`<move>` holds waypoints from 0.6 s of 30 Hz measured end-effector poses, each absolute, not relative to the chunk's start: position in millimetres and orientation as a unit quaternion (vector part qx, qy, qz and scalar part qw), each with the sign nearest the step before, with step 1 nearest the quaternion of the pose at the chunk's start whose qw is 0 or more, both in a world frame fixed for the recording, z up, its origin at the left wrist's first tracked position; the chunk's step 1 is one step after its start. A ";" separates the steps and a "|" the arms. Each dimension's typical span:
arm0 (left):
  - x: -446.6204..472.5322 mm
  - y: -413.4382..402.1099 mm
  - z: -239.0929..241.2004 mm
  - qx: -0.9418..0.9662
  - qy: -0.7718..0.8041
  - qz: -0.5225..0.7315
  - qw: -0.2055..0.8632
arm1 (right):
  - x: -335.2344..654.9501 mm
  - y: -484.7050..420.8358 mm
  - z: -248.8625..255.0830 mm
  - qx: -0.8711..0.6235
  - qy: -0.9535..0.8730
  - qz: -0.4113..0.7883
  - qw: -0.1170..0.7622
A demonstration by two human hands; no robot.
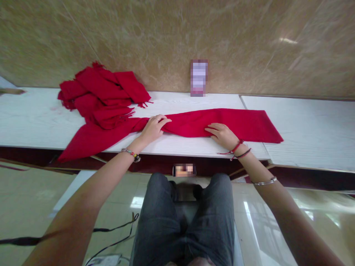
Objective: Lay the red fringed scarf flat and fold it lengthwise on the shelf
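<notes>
A long red scarf [194, 120] lies across the white table, its folded flat end to the right and its left part drooping over the front edge. My left hand [155, 127] is closed around the scarf where it narrows and bunches. Farther right, my right hand [223, 136] rests on the scarf's near edge with fingers stretched out, pressing on the cloth. Behind the left part is a crumpled heap of red fringed cloth [105, 88], touching the scarf. Whether the heap and the scarf are one piece I cannot tell.
The white wood-grain table [310, 129] stands against a brown marble-look wall [172, 33]. A blurred upright box-like object [199, 77] leans there. Below the front edge is a dark recess with a small pixelated item [184, 170]. Black cables [116, 242] lie on the floor at left.
</notes>
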State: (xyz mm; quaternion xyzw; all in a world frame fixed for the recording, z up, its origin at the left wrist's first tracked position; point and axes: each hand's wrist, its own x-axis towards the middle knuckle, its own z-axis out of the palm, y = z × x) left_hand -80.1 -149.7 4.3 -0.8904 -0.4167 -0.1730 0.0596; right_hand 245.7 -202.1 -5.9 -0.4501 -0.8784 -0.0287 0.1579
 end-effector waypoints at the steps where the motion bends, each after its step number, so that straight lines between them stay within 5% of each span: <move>1: -79.6 -150.4 4.3 -0.889 -0.415 -0.180 0.067 | 245.3 -203.8 -5.0 -0.466 -0.870 -0.043 0.154; 18: -78.9 -154.2 2.2 -0.811 -0.514 -0.251 0.122 | 255.2 -203.8 -7.3 -0.503 -0.861 -0.065 0.040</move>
